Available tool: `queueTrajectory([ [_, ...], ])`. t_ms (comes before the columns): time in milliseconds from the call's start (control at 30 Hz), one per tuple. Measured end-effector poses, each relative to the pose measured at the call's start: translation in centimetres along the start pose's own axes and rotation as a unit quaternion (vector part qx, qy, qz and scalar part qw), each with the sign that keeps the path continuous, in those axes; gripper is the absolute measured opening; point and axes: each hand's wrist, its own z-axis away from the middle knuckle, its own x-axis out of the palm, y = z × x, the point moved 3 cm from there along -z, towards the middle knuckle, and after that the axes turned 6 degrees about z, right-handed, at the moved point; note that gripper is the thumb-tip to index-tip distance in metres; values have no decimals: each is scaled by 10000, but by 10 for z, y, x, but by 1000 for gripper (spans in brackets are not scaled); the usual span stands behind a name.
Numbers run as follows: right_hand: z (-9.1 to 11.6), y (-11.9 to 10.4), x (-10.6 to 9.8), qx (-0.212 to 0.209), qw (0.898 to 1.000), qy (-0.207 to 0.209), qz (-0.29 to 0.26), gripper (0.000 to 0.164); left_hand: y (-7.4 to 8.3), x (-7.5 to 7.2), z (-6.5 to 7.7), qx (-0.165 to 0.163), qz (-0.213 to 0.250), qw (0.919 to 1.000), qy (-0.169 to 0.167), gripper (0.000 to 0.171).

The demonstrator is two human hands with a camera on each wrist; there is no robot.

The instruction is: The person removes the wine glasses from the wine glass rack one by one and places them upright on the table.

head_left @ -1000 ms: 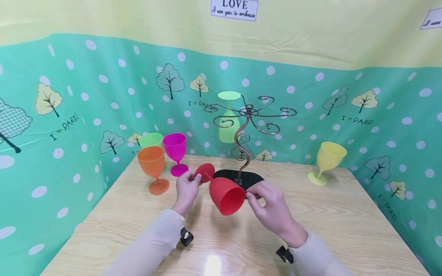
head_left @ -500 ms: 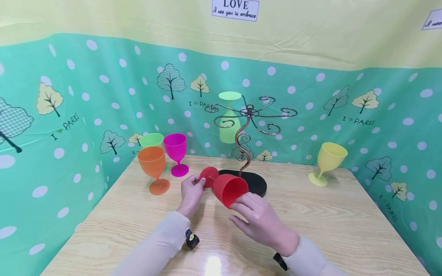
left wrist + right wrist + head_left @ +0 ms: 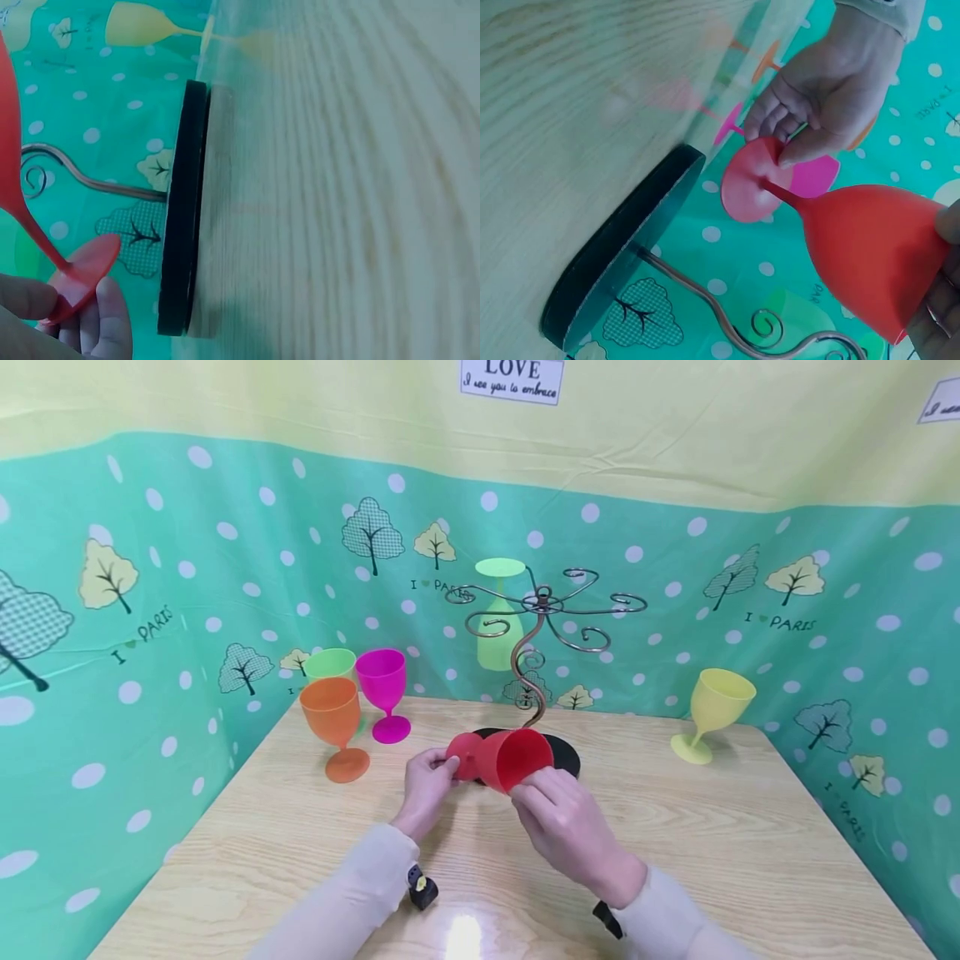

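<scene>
A red plastic goblet is held tilted on its side in the air, its mouth facing toward me and to the right. My left hand pinches the edge of its round foot between thumb and fingers. At the other end, my right hand grips the rim of the bowl, some fingers at the mouth. Just behind the goblet stands a curly metal rack with a black base, partly covered by the goblet in the head view. A pale green goblet hangs upside down from one rack arm.
On the left of the wooden table stand an orange goblet, a magenta goblet and a green goblet partly hidden behind them. A yellow goblet stands at the back right. A patterned cloth closes the back and sides.
The red goblet has moved right and turned more level, with the left hand on its foot. My right hand has come from beside the bowl to grip its rim.
</scene>
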Motion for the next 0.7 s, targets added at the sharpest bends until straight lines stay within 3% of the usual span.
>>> queueTrajectory([
  [267,-6,14,-16,266,9996,68,-112,15,-2,9,5,20,-199,9985,-518,14],
  [400,-7,22,-25,447,9990,-64,-50,7,-2,15,5,-21,-266,9968,-751,16],
  [533,-8,30,-36,584,9978,-306,44,20,-5,16,-1,-115,-268,9970,-717,17],
  [700,-7,39,-50,513,9978,-336,249,20,-10,12,-14,-200,-366,9977,-533,21],
])
